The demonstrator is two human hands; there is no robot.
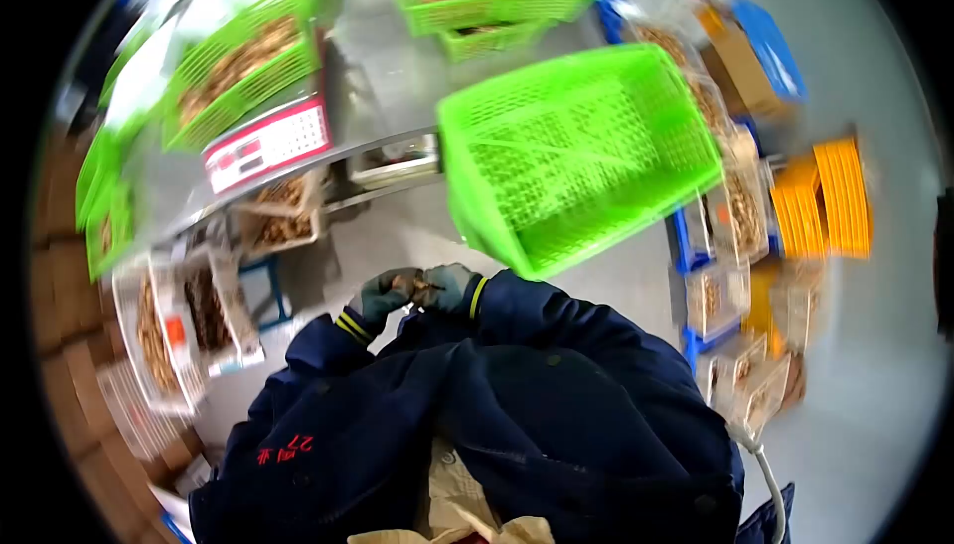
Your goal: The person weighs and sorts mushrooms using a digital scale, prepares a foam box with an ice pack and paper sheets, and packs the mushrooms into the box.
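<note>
My left hand (386, 296) and my right hand (446, 289), both in grey-green gloves, are close together in front of my dark blue jacket. Their fingers are curled and meet around a small brownish thing (422, 291), too small and blurred to name. Just beyond them, up and to the right, is a large bright green basket (581, 147) with nothing visible inside. It does not touch my hands. A scale (266, 144) with a red and white panel sits at the table edge, left of the basket.
Green baskets of brown pieces (243, 67) stand on the metal table (383, 77). Clear bins (717, 296) on blue racks line the right side, with yellow crates (843, 196) behind. White bins (159, 335) and cardboard boxes (60, 296) are at the left.
</note>
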